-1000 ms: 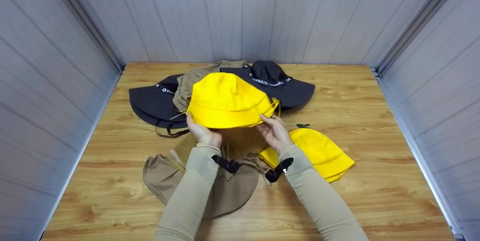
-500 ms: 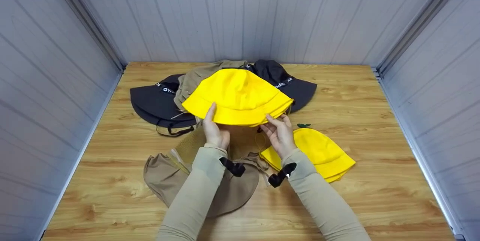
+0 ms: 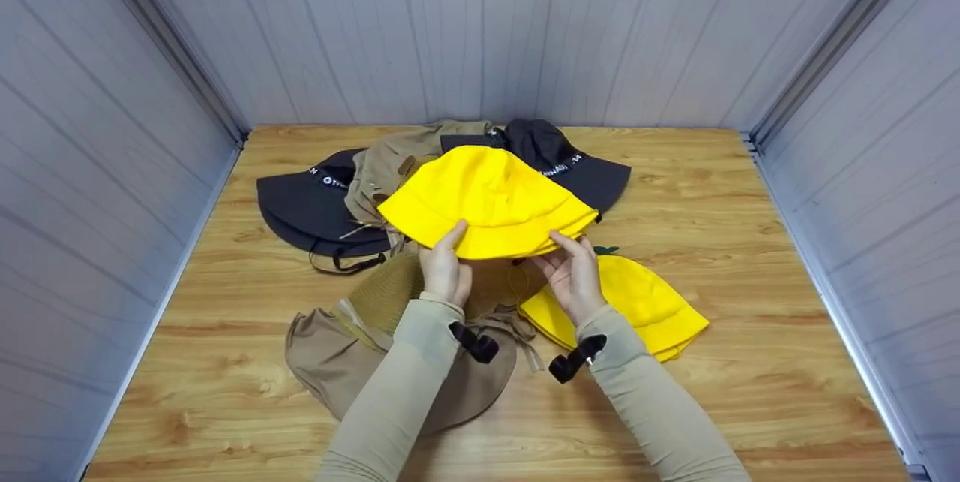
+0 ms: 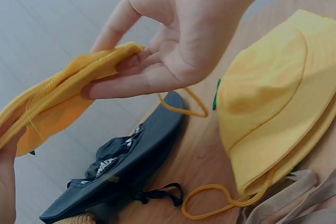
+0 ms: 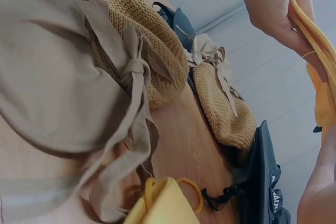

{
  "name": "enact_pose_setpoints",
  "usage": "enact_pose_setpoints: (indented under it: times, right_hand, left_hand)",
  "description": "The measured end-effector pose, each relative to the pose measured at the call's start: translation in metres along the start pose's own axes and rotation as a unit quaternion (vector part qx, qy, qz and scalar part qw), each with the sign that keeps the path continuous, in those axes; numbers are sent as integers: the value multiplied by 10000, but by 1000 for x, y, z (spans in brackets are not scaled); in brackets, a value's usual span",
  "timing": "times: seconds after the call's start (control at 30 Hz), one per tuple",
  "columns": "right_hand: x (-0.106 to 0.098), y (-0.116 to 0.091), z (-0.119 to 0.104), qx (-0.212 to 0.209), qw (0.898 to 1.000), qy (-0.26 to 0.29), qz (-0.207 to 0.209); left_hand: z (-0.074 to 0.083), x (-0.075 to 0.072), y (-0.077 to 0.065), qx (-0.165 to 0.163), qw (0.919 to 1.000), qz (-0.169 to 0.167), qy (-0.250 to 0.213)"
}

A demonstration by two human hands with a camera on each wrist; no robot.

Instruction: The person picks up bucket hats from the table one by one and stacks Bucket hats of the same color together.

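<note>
A yellow bucket hat (image 3: 487, 193) is held up in front of the person, crown upward and folded flat. My left hand (image 3: 448, 268) grips the near edge of its brim, thumb on top and fingers underneath. Farther right along the same brim, my right hand (image 3: 574, 273) pinches the layered edge. The left wrist view shows the brim's doubled layers between thumb and fingers, with a yellow cord (image 4: 184, 106) hanging below. Another yellow bucket hat (image 3: 651, 305), with a green sprout on top, lies on the table beside the right forearm.
Under the forearms lies a tan wide-brim hat (image 3: 326, 354) with woven crown and ties. Behind the held hat are a dark hat (image 3: 300, 200) at left, a second tan hat (image 3: 382, 167) and another dark hat (image 3: 596, 178). Panel walls (image 3: 480, 31) enclose the wooden table (image 3: 765, 332).
My left hand has shifted from the brim's left end to its near edge, thumb now on top. The held hat has spread wider and moved right, the right hand moving right with it.
</note>
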State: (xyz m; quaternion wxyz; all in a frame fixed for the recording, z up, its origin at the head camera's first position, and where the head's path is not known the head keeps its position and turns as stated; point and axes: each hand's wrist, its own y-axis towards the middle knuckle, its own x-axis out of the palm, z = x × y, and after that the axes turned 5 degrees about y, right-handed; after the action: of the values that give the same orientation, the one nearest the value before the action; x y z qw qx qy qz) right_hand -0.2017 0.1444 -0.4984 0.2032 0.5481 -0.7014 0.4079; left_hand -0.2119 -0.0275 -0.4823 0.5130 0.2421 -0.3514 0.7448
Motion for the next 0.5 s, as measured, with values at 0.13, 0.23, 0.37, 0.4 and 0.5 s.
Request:
enact_pose_setpoints:
  times: [0.13,0.23,0.37,0.4,0.5]
  right_hand:
    - [-2,-1,-7,50,10000,-17,32]
    - [-4,0,-13,84,9999,6,58]
    - [-7,2,-22,48,9999,17,151]
    - [-9,3,-24,40,9998,-3,177]
    - [-13,5,-30,30,9996,-87,266]
  left_hand:
    - [-4,1,-2,-32,9999,-102,80]
    - [-5,1,-3,-26,9997,-158,164]
    - [-7,2,-4,-31,9992,-252,302]
    - [-7,2,-4,-44,9990,-278,340]
    - [-8,0,-4,-86,9985,-342,419]
